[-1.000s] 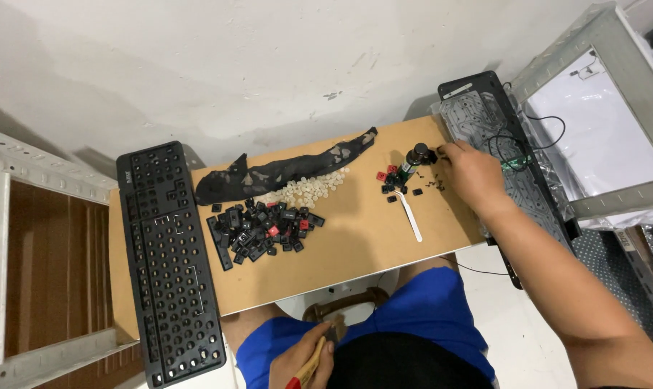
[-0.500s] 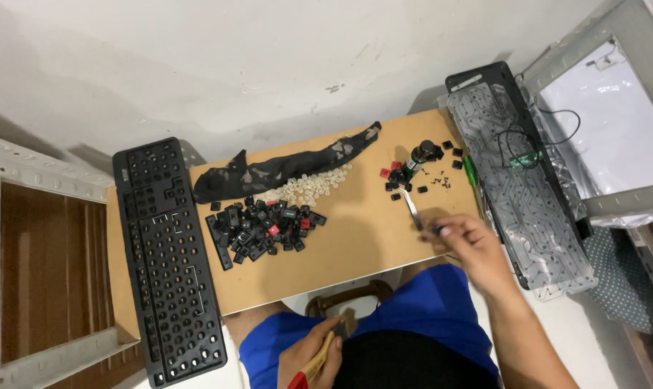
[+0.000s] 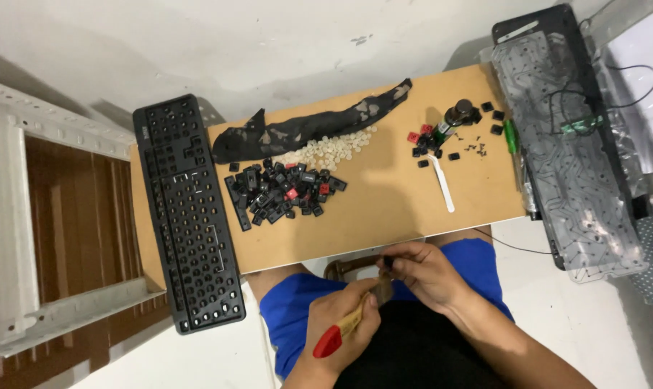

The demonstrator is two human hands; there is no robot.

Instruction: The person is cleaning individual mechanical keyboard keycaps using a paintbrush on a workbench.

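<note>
I see one wooden table (image 3: 384, 209) across the middle of the frame; its front edge is partly covered by the hands and the blue shorts (image 3: 478, 259) at the bottom. At the left, one black keyboard frame (image 3: 188, 216) hangs over the table edge, with its lower end past the front. At the upper right lies one opened keyboard base with a clear membrane sheet (image 3: 579, 158); its top corner is cut off by the frame edge. One dark camouflage cloth (image 3: 305, 131) lies in the upper middle, and below it is one pile of black and red keycaps (image 3: 283, 194), too many and too overlapped for me to count. Beside it is a heap of small white rubber domes (image 3: 330, 150), also not countable. At the upper right of the table stand one small dark bottle (image 3: 456, 117), one white flat stick (image 3: 442, 186), one green pen-like tool (image 3: 511, 137) and some loose keycaps and screws which are too small to count. At the lower middle, my left hand (image 3: 341, 317) has its fingers closed around a brush with a red handle end (image 3: 348, 325). My right hand (image 3: 427, 274) pinches with thumb and fingertips a small dark piece (image 3: 388, 264), touching the brush head; what the piece is I cannot tell.
</note>
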